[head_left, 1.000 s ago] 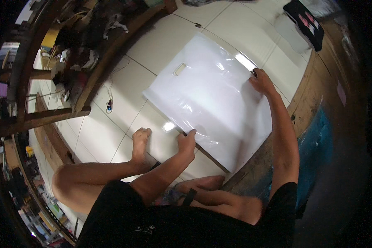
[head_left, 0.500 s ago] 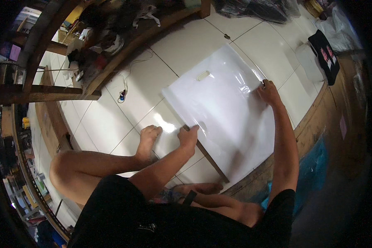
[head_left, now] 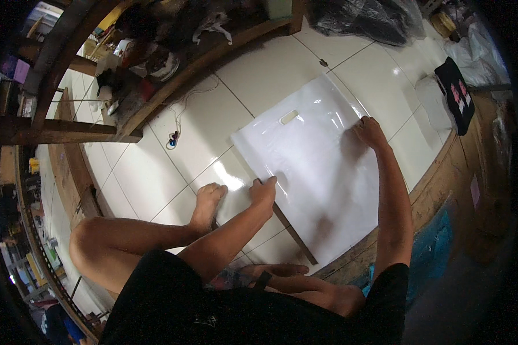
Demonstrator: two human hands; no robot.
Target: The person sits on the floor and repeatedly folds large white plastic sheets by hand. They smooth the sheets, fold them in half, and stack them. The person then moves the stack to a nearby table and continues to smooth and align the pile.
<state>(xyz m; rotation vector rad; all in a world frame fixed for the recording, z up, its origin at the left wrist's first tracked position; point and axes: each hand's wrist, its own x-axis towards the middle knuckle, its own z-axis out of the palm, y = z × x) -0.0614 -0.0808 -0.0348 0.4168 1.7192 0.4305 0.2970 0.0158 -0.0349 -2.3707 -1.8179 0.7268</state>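
Observation:
A large white plastic bag with a cut-out handle hole near its far end lies flat on the tiled floor in front of me. My left hand is closed at the bag's left edge, over a narrow dark strip that runs along that edge toward me. The strip's far end is hidden under the hand. At the bag's far right edge, my right hand has its fingers closed on the plastic, their tips partly hidden.
Earphones with a thin cable lie on the tiles at left. A wooden frame with clutter stands beyond them. Dark plastic wrapping is at the back, a folded black printed cloth at right. My bare foot rests near my left hand.
The whole scene has shifted slightly downward in view. Both hands stay at the bag's edges, and the plastic near the right hand lies a little differently, with changed reflections.

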